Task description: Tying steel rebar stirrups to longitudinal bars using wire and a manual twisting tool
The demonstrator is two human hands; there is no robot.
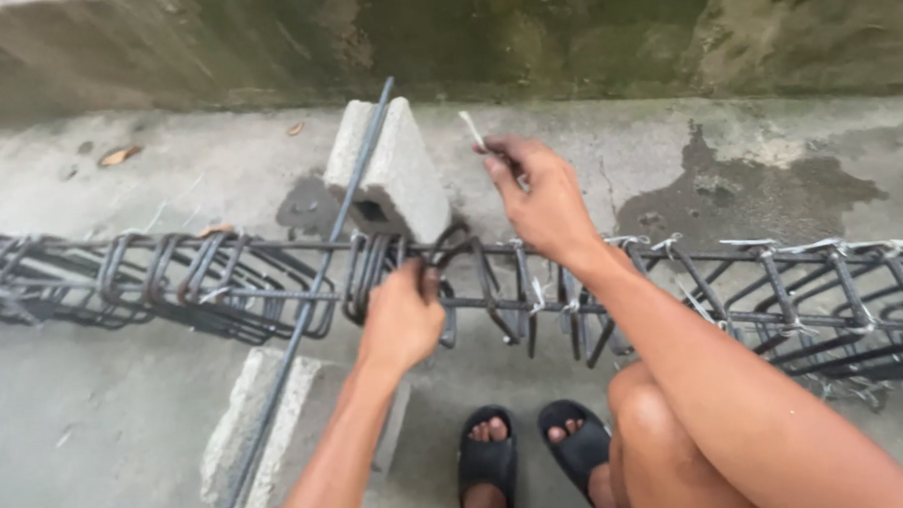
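Left hand (402, 321): gripping a stirrup on the rebar cage (533, 281), fingers curled.
Right hand (542, 196): pinching tie wire (470, 128), just above.
Cage axis: running left-right.

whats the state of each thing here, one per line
left hand: gripping a stirrup on the cage
right hand: raised, pinching a tie wire
rebar cage: lying horizontal, right part tied
loose rebar: lying across two concrete blocks
sandals: worn

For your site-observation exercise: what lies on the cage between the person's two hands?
In the head view, between the left hand and right hand stand dark bent steel stirrups on the long rebar cage.
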